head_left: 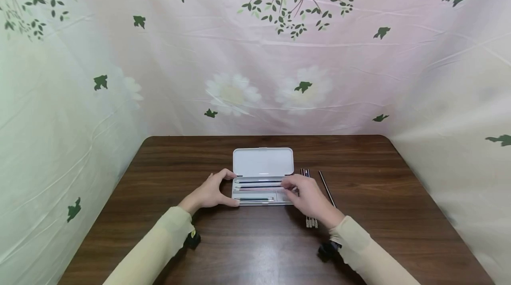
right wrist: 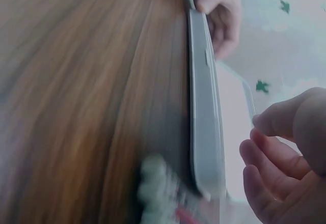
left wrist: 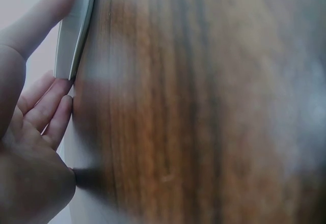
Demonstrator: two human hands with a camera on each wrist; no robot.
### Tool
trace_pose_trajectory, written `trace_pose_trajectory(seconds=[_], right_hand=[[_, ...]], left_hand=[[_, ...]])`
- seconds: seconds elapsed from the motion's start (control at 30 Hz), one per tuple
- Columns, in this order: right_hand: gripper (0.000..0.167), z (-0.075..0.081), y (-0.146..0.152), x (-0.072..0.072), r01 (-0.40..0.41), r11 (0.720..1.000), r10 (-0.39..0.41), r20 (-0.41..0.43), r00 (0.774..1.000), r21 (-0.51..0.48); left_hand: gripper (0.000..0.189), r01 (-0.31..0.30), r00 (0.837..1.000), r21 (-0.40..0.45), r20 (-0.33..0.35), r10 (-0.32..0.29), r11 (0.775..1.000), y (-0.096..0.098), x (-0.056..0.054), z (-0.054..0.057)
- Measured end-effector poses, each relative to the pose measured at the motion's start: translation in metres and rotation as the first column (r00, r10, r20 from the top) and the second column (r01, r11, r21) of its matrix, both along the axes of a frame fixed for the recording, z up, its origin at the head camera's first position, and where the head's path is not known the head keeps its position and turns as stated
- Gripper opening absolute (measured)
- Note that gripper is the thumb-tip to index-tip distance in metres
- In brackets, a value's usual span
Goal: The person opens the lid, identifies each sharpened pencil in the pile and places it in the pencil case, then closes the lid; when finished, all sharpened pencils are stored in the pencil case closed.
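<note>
A white pencil case (head_left: 275, 203) lies open on the table, its lid (head_left: 262, 162) raised at the back. Inside it, several pencils (head_left: 255, 183) lie lengthwise, with a shorter dark group (head_left: 255, 199) in the front compartment. My left hand (head_left: 208, 192) holds the left end of the case, thumb at the front corner and fingers behind. Over the right end hovers my right hand (head_left: 307, 194), its fingertips near the pencils' ends. In the right wrist view, its thumb and fingers are loosely bent, with nothing visible between them.
Several pencils (head_left: 311, 222) lie together right of the case, partly under my right hand. A single dark pencil (head_left: 325, 183) lies farther right. The wooden table (head_left: 179, 156) meets a patterned cloth backdrop (head_left: 171, 76) at its back and sides.
</note>
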State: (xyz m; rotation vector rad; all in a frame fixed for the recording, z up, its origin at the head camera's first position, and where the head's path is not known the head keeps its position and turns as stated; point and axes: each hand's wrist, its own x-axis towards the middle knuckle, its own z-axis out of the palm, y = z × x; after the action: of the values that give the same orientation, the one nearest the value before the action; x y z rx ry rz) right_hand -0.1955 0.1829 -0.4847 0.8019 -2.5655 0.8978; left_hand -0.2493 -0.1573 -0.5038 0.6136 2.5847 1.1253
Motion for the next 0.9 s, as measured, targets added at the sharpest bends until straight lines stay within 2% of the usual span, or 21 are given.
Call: trace_pose_trajectory(seconds=[0.2,0.47,0.9], right_hand=[[0.017,-0.005,0.028,0.006,0.102,0.994,-0.101,0.043,0.994,-0.034],[0.015,-0.013,0.039,0.015,0.140,0.990,-0.141,0.194,0.971,0.018],[0.016,-0.013,0.053,0.015,0.187,0.981,-0.193,0.197,0.961,0.049]], left_hand=[[0.080,-0.001,1.000,0.002,0.006,0.001,1.000,-0.001,0.002,0.002],[0.080,-0.001,1.000,-0.003,0.006,0.001,1.000,-0.001,0.001,0.001],[0.081,0.002,1.000,-0.008,0.001,-0.002,1.000,-0.001,0.001,0.002]])
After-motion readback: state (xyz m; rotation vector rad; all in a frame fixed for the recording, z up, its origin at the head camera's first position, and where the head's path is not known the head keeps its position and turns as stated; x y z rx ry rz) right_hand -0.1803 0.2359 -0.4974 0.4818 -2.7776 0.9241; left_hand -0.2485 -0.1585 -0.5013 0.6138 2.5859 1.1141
